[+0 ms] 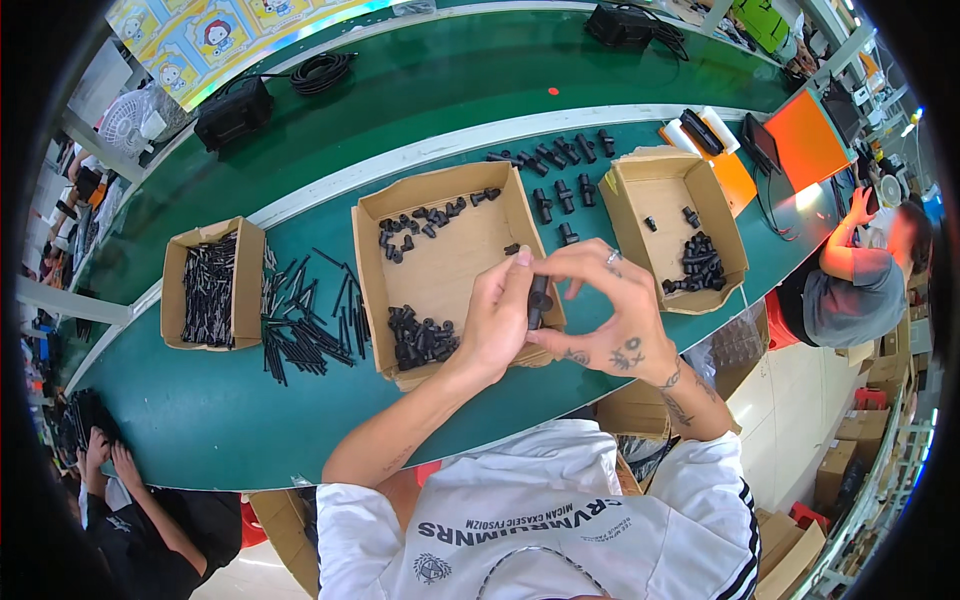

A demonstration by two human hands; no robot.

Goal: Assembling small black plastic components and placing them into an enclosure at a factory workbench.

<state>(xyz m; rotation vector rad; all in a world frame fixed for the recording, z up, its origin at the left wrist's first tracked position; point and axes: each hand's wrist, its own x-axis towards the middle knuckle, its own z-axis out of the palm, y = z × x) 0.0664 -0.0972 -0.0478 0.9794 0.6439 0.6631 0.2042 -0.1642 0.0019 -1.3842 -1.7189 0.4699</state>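
Above the near right corner of the middle cardboard box [462,262], both hands meet on a short black cylindrical fitting [539,298] with a wider collar. My left hand [497,315] is closed round its left side, the thumb along it. My right hand [618,315] curves over from the right, with the index finger at its upper end and the thumb at its lower end. Small black elbow-like pieces [432,222] lie at the far side of the middle box. A heap of short black pieces [420,338] fills its near left corner.
At left, a cardboard box [248,290] holds thin black rods, with loose rods [300,335] beside it. Several black fittings [564,196] stand or lie on the green table. A right-hand box [620,215] holds more black pieces. Co-workers [855,285] sit at both sides.
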